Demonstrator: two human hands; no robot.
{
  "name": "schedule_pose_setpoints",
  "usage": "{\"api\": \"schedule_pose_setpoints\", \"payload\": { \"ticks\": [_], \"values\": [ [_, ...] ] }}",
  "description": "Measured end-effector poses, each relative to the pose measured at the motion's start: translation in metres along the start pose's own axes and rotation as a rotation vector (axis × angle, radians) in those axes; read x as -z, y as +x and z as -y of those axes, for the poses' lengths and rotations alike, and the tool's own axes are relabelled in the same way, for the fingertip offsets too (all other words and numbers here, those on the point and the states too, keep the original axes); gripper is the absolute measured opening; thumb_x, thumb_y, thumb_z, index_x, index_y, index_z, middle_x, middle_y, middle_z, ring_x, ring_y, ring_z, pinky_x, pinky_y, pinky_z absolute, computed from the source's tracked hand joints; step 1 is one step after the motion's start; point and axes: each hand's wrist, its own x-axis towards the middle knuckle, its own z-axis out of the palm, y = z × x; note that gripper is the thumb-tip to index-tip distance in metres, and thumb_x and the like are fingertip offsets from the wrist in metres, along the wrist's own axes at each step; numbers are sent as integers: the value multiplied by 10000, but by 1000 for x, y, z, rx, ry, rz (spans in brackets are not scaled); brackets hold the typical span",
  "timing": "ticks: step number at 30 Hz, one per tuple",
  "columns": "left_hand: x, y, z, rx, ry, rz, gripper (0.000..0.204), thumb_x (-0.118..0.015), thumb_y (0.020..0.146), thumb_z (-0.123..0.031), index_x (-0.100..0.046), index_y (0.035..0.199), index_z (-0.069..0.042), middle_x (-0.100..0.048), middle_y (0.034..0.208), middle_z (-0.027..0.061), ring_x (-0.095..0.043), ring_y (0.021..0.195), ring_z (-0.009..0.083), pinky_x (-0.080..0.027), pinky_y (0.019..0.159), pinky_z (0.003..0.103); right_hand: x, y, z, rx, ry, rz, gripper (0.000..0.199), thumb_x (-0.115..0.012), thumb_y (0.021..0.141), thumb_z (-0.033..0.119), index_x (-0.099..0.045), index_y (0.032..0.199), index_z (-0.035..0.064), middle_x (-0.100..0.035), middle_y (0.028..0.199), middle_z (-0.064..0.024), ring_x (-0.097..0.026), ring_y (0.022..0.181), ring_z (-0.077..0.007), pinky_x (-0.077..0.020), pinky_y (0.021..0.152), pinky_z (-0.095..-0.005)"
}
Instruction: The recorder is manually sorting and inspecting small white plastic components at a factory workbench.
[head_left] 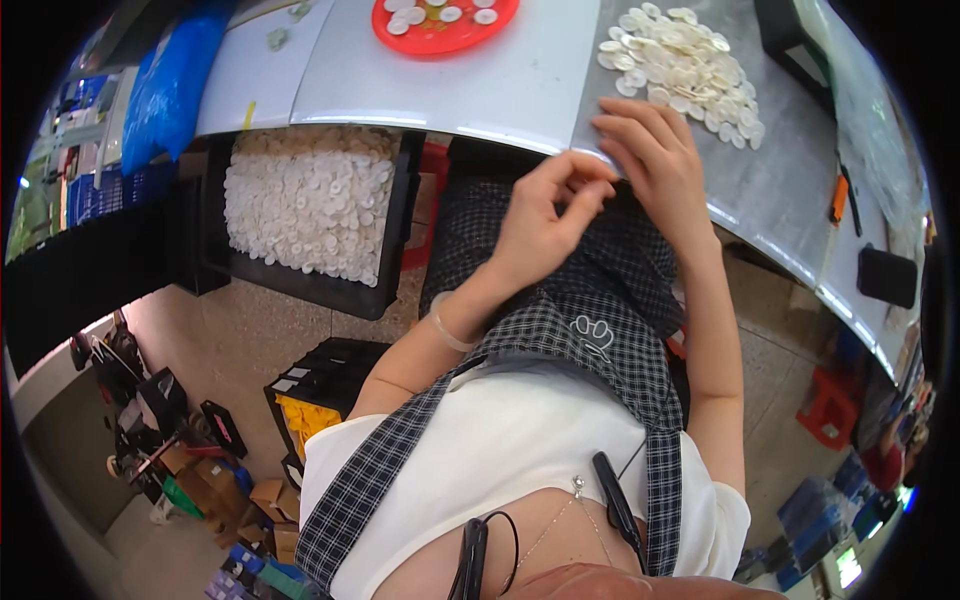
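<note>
My left hand (552, 215) hovers above my lap at the table's front edge. Its fingers are curled in, with thumb and forefinger pressed together, and whatever they may pinch is too small to make out. Just right of it, my right hand (655, 165) reaches over the edge with its fingers stretched and slightly bent, nothing visible in them. Beyond its fingertips, a loose pile of flat, round, cream-white button-like discs (690, 70) lies on the grey tabletop. A red round plate (425, 42) farther left carries several similar discs.
A black crate (400, 225) full of white discs (310, 205) stands below the table's left part. A blue plastic bag (172, 90) hangs at the far left. On the right lie an orange-handled tool (839, 198) and a dark phone-like object (887, 277). A black bin (790, 50) sits behind.
</note>
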Motion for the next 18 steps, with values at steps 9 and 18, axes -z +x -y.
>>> {"api": "schedule_pose_setpoints", "payload": {
  "ticks": [9, 18],
  "values": [
    [-18, -10, 6, 165, -197, 263, 127, -583, 941, -60, -611, 1046, 4, -664, 900, 59, -621, 772, 90, -513, 698, 234, 9, -6, 2, -20, -209, -103, 118, -720, 813, 112, -710, 930, 113, -712, 969, 17, -635, 989, -172, -385, 954, -332],
    [-14, -7, 14, 265, -483, 246, 197, -535, 999, -152, -583, 1123, -6, -639, 910, 57, -612, 759, 103, -513, 677, 237, 13, 10, -1, -100, -147, -181, 117, -686, 863, 100, -700, 979, 113, -702, 825, 19, -639, 870, -138, -348, 1007, -365]
  ]
}}
